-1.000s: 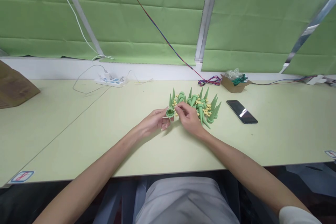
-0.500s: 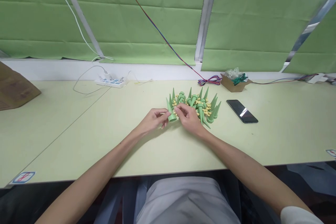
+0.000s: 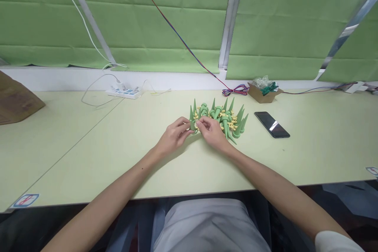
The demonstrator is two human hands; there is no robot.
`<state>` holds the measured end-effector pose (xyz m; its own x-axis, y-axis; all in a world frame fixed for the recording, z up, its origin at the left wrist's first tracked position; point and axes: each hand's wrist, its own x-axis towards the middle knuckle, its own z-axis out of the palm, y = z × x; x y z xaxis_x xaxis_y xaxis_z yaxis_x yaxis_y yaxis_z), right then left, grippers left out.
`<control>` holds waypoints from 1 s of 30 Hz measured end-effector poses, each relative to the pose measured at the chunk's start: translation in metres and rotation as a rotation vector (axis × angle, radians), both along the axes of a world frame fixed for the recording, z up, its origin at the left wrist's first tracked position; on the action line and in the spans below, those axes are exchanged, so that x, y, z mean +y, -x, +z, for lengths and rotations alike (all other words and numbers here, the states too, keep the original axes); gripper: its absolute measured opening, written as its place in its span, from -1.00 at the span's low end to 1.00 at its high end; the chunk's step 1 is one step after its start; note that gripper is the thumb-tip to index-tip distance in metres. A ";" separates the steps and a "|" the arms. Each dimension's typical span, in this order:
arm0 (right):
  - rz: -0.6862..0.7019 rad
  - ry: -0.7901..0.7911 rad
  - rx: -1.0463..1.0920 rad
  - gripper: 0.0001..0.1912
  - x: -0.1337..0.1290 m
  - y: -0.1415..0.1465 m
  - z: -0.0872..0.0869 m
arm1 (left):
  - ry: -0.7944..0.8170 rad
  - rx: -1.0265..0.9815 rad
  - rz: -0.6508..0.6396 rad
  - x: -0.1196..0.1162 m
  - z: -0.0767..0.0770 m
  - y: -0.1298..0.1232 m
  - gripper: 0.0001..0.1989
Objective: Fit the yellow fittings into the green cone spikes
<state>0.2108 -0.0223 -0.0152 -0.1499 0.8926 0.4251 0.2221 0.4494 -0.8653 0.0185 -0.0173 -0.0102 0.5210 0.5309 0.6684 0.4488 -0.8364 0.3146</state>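
A pile of green cone-shaped spikes (image 3: 217, 112) and small yellow pieces (image 3: 233, 120) lies on the table in front of me. At its left edge, the fingers and thumb of my left hand (image 3: 176, 134) close around the lower part of a green spike (image 3: 191, 123), which points upward. Just to the right, my right hand (image 3: 212, 130) keeps its thumb and forefinger pinched together. Whatever is between those fingertips is too small to make out. My right hand covers part of the pile's front.
A black phone (image 3: 272, 125) lies right of the pile. Behind it stands a small cardboard box (image 3: 262, 96) holding clear plastic and green material, beside a coiled red-and-blue cable (image 3: 236, 91). A white power strip (image 3: 125, 92) and a brown cardboard piece (image 3: 18, 100) are to the left.
My left hand has turned and closed in at the pile's left edge. The spike it held tilted, with its wide end toward me, no longer shows that way. My right hand has barely moved.
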 end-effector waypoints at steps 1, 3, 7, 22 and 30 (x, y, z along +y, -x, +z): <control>-0.006 0.008 -0.002 -0.69 0.001 0.000 -0.001 | -0.025 0.016 0.012 0.000 0.000 0.000 -0.85; -0.024 0.013 -0.004 -0.69 0.003 0.000 -0.002 | -0.042 0.022 0.043 -0.001 0.000 -0.002 -0.85; -0.068 -0.013 0.030 -0.68 0.003 0.002 -0.003 | 0.021 -0.040 0.117 -0.002 0.002 -0.008 -0.86; -0.067 -0.112 0.059 -0.66 -0.004 -0.001 0.000 | 1.065 -0.364 -0.058 -0.008 0.015 -0.016 -0.37; -0.019 -0.121 0.027 -0.70 -0.010 0.001 0.005 | 1.036 -0.364 -0.131 -0.006 0.012 -0.011 -0.44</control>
<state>0.2097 -0.0326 -0.0106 -0.1202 0.8370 0.5338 0.2091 0.5470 -0.8106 0.0297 -0.0231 0.0013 0.4768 0.8771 0.0572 0.1139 -0.1262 0.9854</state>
